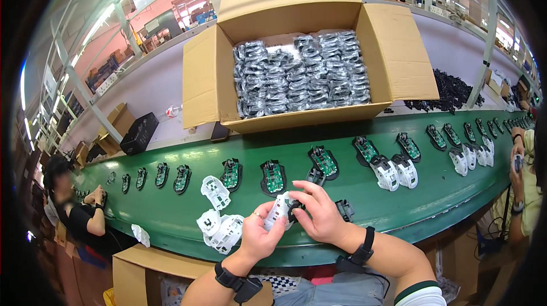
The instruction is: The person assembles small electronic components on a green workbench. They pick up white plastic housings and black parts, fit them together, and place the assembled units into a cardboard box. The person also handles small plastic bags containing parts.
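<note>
My left hand (259,236) is closed around a white plastic mouse shell (279,208), held up over the green bench surface. At its right end, my right hand (322,213) pinches a small black plastic part (294,210) against the shell; the fingers partly hide it. Left of my hands lie several loose white shells (223,233), with another shell (216,193) just beyond. Behind my hands sits a black mouse base with a green circuit board (273,178). A second mouse base (323,162) is farther right. One dark part (345,210) rests beside my right hand.
A large open cardboard box (307,113) full of plastic-wrapped dark pieces stands behind the green bench (171,215). Mouse bases run along it both ways, with white shells (394,172) at right. Co-workers (85,215) sit at both ends. A black bin (139,134) stands back left.
</note>
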`<state>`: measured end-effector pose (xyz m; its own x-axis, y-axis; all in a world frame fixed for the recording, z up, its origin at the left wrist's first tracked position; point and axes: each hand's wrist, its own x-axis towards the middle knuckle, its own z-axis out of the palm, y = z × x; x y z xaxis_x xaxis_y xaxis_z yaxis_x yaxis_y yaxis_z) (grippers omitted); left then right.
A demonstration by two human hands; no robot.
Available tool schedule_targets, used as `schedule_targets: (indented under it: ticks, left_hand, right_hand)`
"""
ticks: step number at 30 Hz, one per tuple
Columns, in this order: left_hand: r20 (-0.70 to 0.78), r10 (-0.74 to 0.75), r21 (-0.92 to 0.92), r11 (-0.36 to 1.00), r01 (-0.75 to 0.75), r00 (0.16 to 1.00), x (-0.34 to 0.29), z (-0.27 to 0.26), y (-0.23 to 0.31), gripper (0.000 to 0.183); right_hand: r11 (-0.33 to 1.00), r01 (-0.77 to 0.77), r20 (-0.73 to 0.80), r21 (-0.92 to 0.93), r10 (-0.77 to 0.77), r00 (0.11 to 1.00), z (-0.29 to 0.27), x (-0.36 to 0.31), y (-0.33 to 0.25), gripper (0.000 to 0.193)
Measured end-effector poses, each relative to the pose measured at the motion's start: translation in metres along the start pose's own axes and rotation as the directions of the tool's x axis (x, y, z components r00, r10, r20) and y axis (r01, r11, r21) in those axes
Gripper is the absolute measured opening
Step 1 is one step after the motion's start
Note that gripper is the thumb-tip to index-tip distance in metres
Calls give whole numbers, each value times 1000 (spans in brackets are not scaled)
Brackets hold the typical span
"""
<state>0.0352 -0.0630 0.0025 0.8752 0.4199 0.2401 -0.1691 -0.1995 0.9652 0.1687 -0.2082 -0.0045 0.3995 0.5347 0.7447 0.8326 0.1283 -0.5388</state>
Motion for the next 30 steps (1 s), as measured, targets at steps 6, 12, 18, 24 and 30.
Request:
schedule_targets:
  ticks: [6, 12, 18, 24, 30]
  left_hand:
    - [17, -7, -106, 994, 9, 1000, 2, 2, 0, 37]
    - [-34, 5, -19, 1000, -6, 999, 1, -7, -3, 38]
    - [-11, 107, 190, 976, -102, 994, 2, -8, 8, 36]
    - [-12, 91, 325, 942, -82, 996, -1, -12, 14, 32]
    - [85, 116, 442, 886, -142, 990, -4, -13, 18, 31]
  right_hand:
    - [990, -10, 73, 138, 0, 997, -8, -3, 13, 58]
    - [988, 147, 85, -49, -143, 986, -6, 5, 2, 70]
    - [995, 83, 59, 56, -86, 995, -11, 1, 6, 76]
    - [991, 120, 123, 59, -127, 984, -8, 2, 6, 74]
    - [818, -445, 533, 364, 209, 820, 4, -5, 12, 74]
